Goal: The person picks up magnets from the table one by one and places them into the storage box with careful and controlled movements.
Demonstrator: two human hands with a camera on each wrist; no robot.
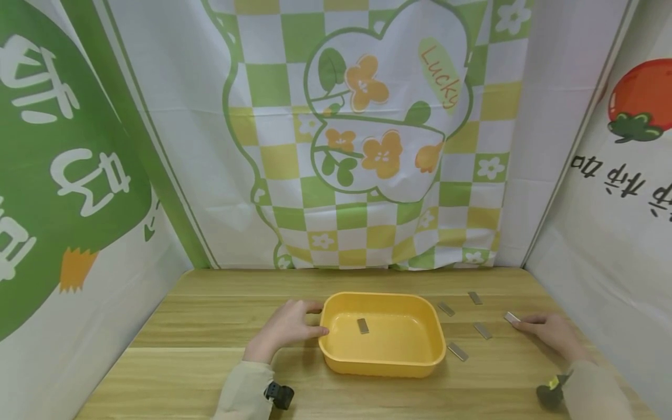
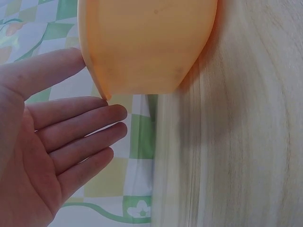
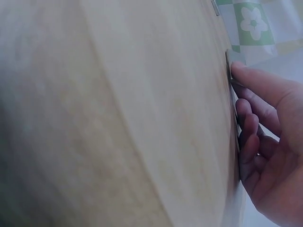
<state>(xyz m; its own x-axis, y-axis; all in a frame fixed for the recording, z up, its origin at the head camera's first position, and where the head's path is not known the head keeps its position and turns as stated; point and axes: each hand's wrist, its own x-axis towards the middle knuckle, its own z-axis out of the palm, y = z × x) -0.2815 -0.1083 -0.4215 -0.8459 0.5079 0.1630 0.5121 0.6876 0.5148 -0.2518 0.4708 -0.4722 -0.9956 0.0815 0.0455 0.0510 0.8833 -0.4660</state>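
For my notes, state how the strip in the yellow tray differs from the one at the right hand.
The tray strip lies inside the yellow tray; the other strip is outside, to its right. The tray strip is untouched; the right hand holds the other strip. Both look thin and greyish.

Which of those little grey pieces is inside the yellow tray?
The grey piece lying left of centre in the yellow tray; the others are outside, to its right.

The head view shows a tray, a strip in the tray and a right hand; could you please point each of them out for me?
Tray [image 1: 396, 337]: head view, on its bare floor.
Strip [image 1: 363, 326]: head view, on the middle of its face.
Right hand [image 1: 553, 333]: head view, on the middle of the hand.
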